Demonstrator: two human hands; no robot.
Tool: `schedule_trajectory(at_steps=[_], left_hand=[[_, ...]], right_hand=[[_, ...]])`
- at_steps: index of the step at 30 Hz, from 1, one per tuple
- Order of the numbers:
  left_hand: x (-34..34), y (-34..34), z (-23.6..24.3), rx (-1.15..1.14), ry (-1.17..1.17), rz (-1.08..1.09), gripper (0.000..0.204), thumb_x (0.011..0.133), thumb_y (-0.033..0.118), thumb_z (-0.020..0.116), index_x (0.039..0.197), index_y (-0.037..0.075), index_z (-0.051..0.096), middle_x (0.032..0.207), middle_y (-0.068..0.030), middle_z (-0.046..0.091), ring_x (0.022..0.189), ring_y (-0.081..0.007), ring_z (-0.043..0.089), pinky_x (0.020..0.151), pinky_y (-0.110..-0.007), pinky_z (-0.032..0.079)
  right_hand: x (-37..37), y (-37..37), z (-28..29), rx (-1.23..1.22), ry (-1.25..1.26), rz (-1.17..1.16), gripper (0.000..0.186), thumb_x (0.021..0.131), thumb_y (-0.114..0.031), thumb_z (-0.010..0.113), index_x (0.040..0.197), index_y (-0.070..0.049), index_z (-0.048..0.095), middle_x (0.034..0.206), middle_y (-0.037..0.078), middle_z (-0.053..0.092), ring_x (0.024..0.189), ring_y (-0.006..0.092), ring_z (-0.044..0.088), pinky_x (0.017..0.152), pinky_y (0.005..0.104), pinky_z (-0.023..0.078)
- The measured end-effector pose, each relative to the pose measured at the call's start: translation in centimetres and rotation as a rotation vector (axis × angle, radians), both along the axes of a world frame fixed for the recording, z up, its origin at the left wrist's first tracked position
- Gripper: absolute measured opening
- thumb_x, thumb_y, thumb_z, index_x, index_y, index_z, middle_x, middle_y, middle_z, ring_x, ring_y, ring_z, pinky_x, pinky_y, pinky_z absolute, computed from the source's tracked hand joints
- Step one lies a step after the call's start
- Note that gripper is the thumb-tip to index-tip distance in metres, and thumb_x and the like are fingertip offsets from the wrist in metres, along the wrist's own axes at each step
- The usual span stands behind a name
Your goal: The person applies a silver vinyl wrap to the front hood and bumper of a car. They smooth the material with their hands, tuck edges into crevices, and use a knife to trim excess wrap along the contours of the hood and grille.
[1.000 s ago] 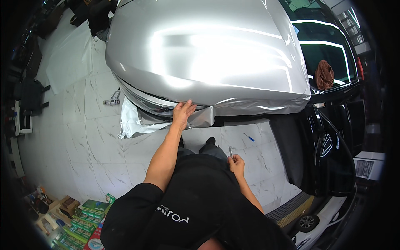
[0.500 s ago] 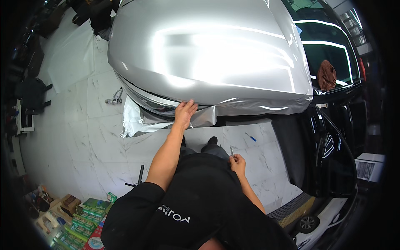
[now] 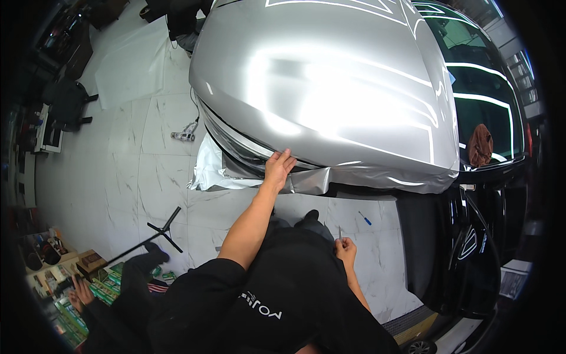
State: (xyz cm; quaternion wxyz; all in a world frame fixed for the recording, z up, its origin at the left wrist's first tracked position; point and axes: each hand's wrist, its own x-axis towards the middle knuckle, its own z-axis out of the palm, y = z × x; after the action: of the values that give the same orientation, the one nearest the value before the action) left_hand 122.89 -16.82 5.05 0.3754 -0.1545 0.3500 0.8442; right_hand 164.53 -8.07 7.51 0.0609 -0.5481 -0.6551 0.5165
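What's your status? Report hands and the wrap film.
Left hand pressing silver wrap film at hood edge. Right hand holding a small thin tool. Nothing obstructing.

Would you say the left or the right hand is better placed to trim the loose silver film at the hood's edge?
Probably the right hand: it holds a thin blade-like tool near the body, free to move. The left hand is pressed on the silver film at the hood edge.

- Left hand (image 3: 278, 168): arm stretched forward, elbow slightly bent, palm down, fingers extended and pressed flat.
- Right hand (image 3: 345, 248): held close to the torso, fingers pinched.
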Motion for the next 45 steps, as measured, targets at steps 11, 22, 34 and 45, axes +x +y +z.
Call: schedule_trajectory(at_steps=[11, 22, 34, 45], left_hand=[[-0.6, -0.5, -0.6, -0.085, 0.112, -0.129, 0.036, 0.111, 0.029, 0.076, 0.132, 0.001, 0.069, 0.131, -0.0100, 0.073, 0.125, -0.0255, 0.072, 0.113, -0.042, 0.058], [1.6, 1.4, 1.4, -0.065, 0.077, -0.288, 0.037, 0.111, 0.030, 0.075, 0.134, 0.002, 0.066, 0.137, -0.0142, 0.072, 0.137, -0.0321, 0.069, 0.116, -0.045, 0.056], [3.2, 3.5, -0.3, -0.004, -0.026, -0.282, 0.020, 0.112, 0.019, 0.072, 0.128, 0.008, 0.068, 0.124, -0.0109, 0.079, 0.123, -0.0301, 0.077, 0.102, -0.041, 0.064], [4.8, 4.4, 2.4, -0.182, 0.047, -0.282, 0.015, 0.111, 0.023, 0.075, 0.121, 0.013, 0.072, 0.119, -0.0021, 0.080, 0.101, -0.0146, 0.077, 0.091, -0.034, 0.064]], right_hand=[[-0.5, 0.0, -0.4, 0.067, -0.019, 0.017, 0.019, 0.101, -0.016, 0.078, 0.097, 0.001, 0.072, 0.072, 0.002, 0.071, 0.062, 0.0085, 0.059, 0.060, 0.0296, 0.048], [-1.4, -1.4, -0.6, 0.073, -0.061, -0.045, 0.026, 0.098, -0.022, 0.080, 0.103, 0.003, 0.075, 0.078, 0.008, 0.075, 0.070, 0.0138, 0.065, 0.069, 0.0344, 0.054], [1.9, -0.9, 0.6, 0.120, -0.137, -0.137, 0.027, 0.097, -0.028, 0.079, 0.104, -0.002, 0.078, 0.082, 0.015, 0.077, 0.072, 0.0260, 0.073, 0.071, 0.0422, 0.057], [6.5, 10.8, 1.2, 0.118, -0.019, -0.135, 0.028, 0.099, -0.028, 0.078, 0.106, -0.001, 0.077, 0.085, 0.017, 0.078, 0.074, 0.0301, 0.075, 0.073, 0.0436, 0.058]])
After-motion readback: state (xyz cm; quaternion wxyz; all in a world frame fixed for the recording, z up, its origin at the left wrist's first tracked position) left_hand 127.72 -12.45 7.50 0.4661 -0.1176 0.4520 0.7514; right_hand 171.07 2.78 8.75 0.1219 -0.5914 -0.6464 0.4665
